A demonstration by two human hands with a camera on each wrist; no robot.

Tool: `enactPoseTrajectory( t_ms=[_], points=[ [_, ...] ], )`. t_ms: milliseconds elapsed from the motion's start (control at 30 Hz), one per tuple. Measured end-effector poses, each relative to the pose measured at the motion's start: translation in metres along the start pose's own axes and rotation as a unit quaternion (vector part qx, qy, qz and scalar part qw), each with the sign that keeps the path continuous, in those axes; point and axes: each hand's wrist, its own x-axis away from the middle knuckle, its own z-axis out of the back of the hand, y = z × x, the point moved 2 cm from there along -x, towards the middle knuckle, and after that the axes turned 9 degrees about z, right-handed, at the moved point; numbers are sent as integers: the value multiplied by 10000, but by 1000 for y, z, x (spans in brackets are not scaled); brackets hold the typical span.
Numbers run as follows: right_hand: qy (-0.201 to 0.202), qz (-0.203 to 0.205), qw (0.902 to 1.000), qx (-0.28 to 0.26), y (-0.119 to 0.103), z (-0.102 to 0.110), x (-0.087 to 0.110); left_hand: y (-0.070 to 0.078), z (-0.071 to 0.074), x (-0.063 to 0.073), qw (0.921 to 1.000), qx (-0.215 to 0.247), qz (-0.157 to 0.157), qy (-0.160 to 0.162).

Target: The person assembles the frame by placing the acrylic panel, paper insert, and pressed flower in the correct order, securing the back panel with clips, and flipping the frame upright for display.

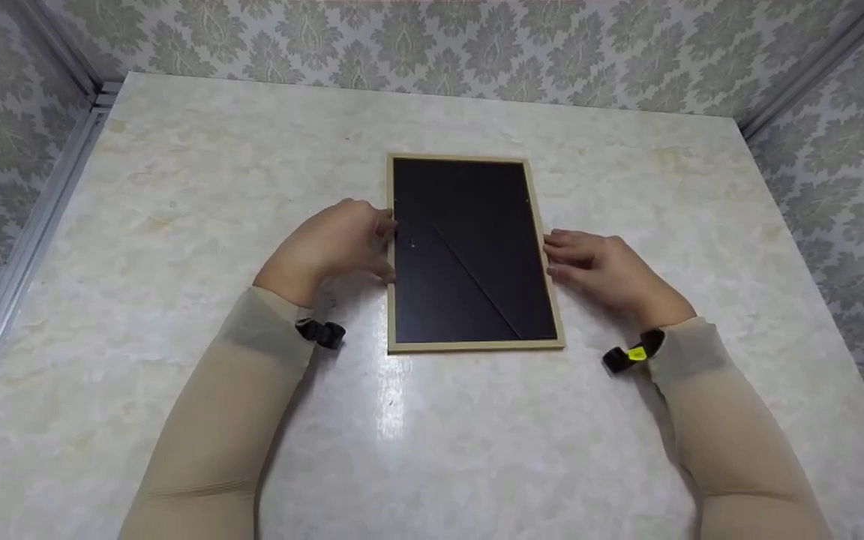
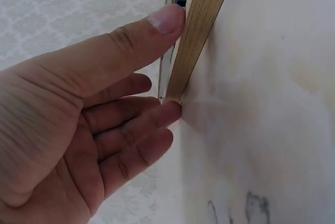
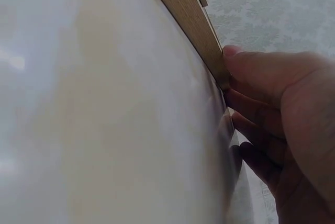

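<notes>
A picture frame [image 1: 469,251] lies back side up on the table, with a pale wood border and a dark backing board. A thin diagonal line crosses that board. My left hand [image 1: 346,244] grips the frame's left edge, and in the left wrist view its thumb [image 2: 167,20] rests against the wooden side. At the opposite edge my right hand [image 1: 601,270] holds the frame between thumb and bent fingers. The right wrist view has the right thumb [image 3: 238,59] at the wood's edge, the fingers lower beside the table. The frame's front is hidden.
The table [image 1: 199,165] has a glossy, pale marbled top. Patterned wallpaper [image 1: 402,45] stands behind it, and a metal rail [image 1: 34,225] runs along the left side. Each wrist wears a black strap, the right strap [image 1: 631,354] with a yellow tag.
</notes>
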Motion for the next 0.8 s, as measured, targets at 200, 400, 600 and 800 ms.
enactPoseTrajectory(
  t_ms=[200, 400, 600, 800],
  points=[
    [-203, -83, 9998, 10, -3, 1, 0, 6, -1, 1, 9995, -267, -1, 173],
    [-225, 40, 9997, 101, -6, 3, 2, 13, -2, 0, 9989, -297, 292, 209],
    [-206, 72, 9997, 148, -6, 2, 1, 24, -3, -1, 9961, -638, 570, 199],
    [-257, -23, 9996, 136, -5, 3, 1, 40, -2, -2, 9906, -1141, 710, 245]
  ],
)
